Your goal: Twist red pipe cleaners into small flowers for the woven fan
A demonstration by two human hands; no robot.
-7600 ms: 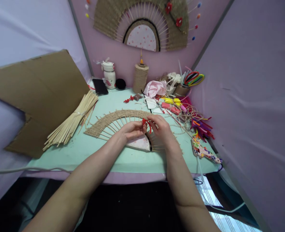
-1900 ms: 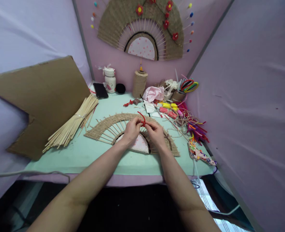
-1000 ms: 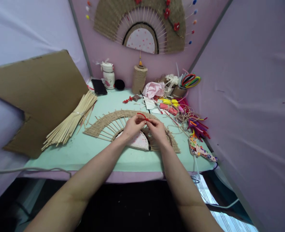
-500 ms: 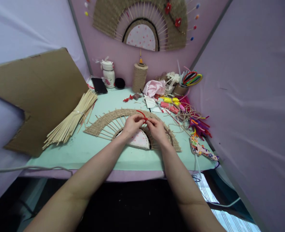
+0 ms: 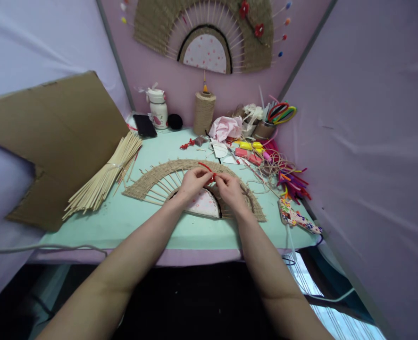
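Observation:
A red pipe cleaner (image 5: 204,166) is pinched between my two hands, its middle bunched into a small bent shape and one loose end sticking up to the left. The fingers of my left hand (image 5: 194,183) close on it from one side. From the other side, my right hand (image 5: 228,187) grips it with thumb and forefinger. Both hands hover over a woven twine fan (image 5: 148,182) with stick ribs, which lies flat on the table. At the fan's base is a white half-circle with pink spots (image 5: 206,205), edged in black and partly covered by my left hand.
A bundle of thin sticks (image 5: 104,177) lies left beside cut cardboard (image 5: 67,141). Behind stand a bottle (image 5: 158,111) and a twine spool (image 5: 204,113). Loose twine, clay packs and colored pipe cleaners (image 5: 296,184) crowd the right, near a patterned glue gun (image 5: 297,218). A finished fan (image 5: 152,28) hangs behind.
The loose end of the red pipe cleaner has tipped a little to the left and lower. Both hands keep their pinch in nearly the same place.

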